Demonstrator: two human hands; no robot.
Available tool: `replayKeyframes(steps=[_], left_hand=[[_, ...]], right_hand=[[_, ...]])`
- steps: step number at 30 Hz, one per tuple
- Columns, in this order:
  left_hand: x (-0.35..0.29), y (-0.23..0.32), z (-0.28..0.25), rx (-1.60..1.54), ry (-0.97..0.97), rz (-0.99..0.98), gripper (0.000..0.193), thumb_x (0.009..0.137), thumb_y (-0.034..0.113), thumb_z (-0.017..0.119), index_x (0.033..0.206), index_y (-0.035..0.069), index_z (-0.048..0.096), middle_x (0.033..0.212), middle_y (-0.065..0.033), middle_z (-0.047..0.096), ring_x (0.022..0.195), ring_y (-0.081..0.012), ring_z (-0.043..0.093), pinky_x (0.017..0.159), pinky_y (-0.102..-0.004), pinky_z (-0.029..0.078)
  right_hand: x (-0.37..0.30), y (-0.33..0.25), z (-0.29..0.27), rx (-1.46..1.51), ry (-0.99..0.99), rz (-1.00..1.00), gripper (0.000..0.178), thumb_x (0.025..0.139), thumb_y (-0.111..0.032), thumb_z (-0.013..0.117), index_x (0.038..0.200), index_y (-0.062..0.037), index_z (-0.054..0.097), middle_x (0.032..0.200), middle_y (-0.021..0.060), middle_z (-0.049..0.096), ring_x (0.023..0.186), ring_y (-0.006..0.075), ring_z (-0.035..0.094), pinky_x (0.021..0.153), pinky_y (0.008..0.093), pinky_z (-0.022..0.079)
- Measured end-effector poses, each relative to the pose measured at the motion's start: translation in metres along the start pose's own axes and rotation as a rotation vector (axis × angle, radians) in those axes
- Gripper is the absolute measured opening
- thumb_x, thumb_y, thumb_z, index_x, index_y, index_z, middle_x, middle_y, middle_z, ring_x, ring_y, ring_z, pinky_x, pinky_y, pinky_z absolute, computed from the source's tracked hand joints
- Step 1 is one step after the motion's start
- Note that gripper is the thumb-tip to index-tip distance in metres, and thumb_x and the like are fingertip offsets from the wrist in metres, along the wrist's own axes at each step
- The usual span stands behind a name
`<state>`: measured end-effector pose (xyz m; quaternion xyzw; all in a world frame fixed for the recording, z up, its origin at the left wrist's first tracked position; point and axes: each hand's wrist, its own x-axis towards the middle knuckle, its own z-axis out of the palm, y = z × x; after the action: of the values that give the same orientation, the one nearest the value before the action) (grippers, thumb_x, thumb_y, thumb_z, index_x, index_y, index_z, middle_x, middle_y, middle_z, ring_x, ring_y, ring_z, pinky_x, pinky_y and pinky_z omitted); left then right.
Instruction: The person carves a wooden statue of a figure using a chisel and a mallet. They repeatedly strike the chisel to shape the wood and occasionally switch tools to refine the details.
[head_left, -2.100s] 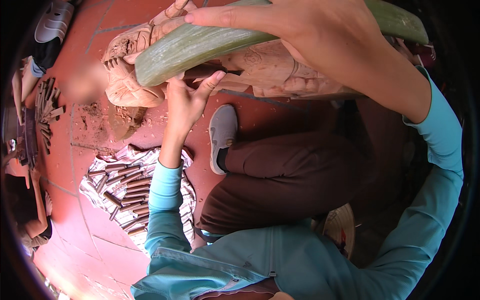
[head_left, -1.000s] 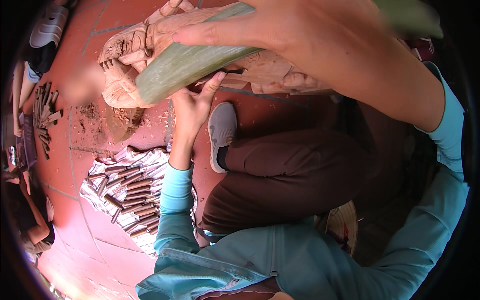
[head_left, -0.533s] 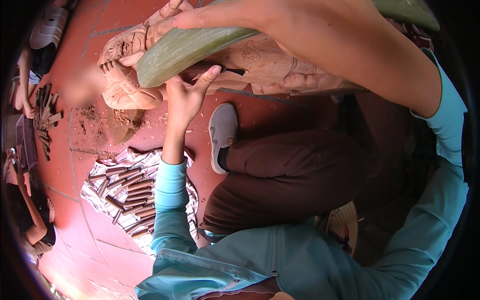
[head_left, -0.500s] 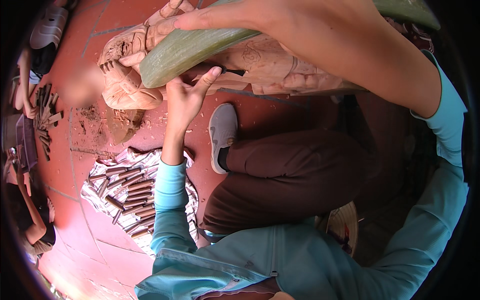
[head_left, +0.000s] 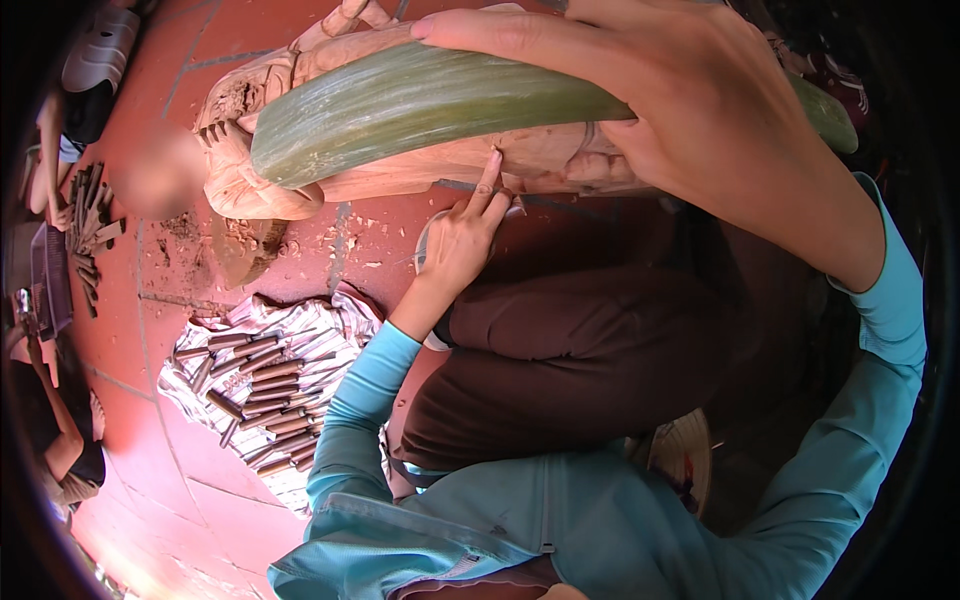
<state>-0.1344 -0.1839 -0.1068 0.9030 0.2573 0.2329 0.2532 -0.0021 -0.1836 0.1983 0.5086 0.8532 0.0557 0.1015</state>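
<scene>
A pale carved wooden figure (head_left: 400, 177) lies across the top of the view. Above it my right hand (head_left: 690, 90) grips a long, slightly curved green mallet (head_left: 360, 115), whose broad end hides part of the carving. My left hand (head_left: 460, 235) is at the figure's near side, index finger stretched out with its tip at the wood. The other fingers are curled round a chisel (head_left: 516, 207); only a bit of its metal end shows past them, and the handle is hidden.
Several wooden-handled chisels (head_left: 275, 385) lie on a striped cloth (head_left: 350, 310) at left. Wood chips dot the red tiled floor (head_left: 150, 420). Farther left are more tools (head_left: 90, 220), a purple basket (head_left: 50, 265) and other people's arms (head_left: 65, 440). My bent leg (head_left: 580, 330) is below the carving.
My left hand has moved right and toward me, turning from pinching the chisel against the wood to stretching out its index finger. The mallet has shifted slightly down and left.
</scene>
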Motion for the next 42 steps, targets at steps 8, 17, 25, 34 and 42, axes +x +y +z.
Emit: replayKeyframes(steps=[8,17,25,34,42], left_hand=[[-0.002,0.003,-0.006,0.262,0.050,-0.449,0.021,0.094,0.017,0.052,0.112,0.008,0.051,0.143,-0.0282,0.032,0.093,-0.0367,0.063,0.056,-0.0413,0.054],[-0.013,0.007,-0.056,-1.392,0.732,-0.383,0.034,0.096,0.012,0.054,0.114,0.011,0.025,0.110,-0.0151,0.054,0.100,-0.0216,0.058,0.088,-0.0371,0.048],[-0.007,-0.012,-0.044,-1.208,0.894,-0.395,0.034,0.092,0.007,0.058,0.110,0.009,0.030,0.106,-0.0153,0.063,0.099,-0.0269,0.064,0.082,-0.0434,0.057],[-0.001,0.000,-0.043,-1.210,0.961,-0.569,0.047,0.087,0.013,0.067,0.104,0.011,0.023,0.107,-0.0214,0.060,0.095,-0.0304,0.065,0.076,-0.0423,0.059],[0.000,0.000,-0.027,-1.186,1.035,-0.483,0.046,0.084,0.004,0.069,0.111,0.005,0.032,0.108,-0.0163,0.057,0.094,-0.0215,0.062,0.080,-0.0339,0.054]], right_hand=[[-0.019,0.002,0.008,-0.051,0.100,-0.020,0.076,0.070,-0.001,0.059,0.142,-0.0185,0.041,0.090,0.0057,0.054,0.072,0.0196,0.051,0.063,0.0279,0.042],[-0.017,-0.009,-0.005,-0.008,-0.059,0.059,0.077,0.070,-0.001,0.058,0.143,-0.0182,0.039,0.083,0.0069,0.051,0.072,0.0203,0.050,0.059,0.0283,0.042],[-0.012,-0.012,-0.009,0.052,-0.119,0.038,0.081,0.067,0.002,0.056,0.143,-0.0171,0.039,0.098,0.0080,0.058,0.071,0.0201,0.051,0.057,0.0306,0.044],[-0.003,-0.008,0.008,-0.046,0.029,-0.036,0.074,0.070,-0.002,0.057,0.142,-0.0158,0.041,0.108,0.0075,0.060,0.067,0.0200,0.054,0.056,0.0295,0.043],[0.001,-0.012,0.008,-0.040,0.054,-0.057,0.071,0.073,-0.009,0.059,0.141,-0.0154,0.041,0.104,0.0079,0.060,0.068,0.0209,0.055,0.055,0.0299,0.043]])
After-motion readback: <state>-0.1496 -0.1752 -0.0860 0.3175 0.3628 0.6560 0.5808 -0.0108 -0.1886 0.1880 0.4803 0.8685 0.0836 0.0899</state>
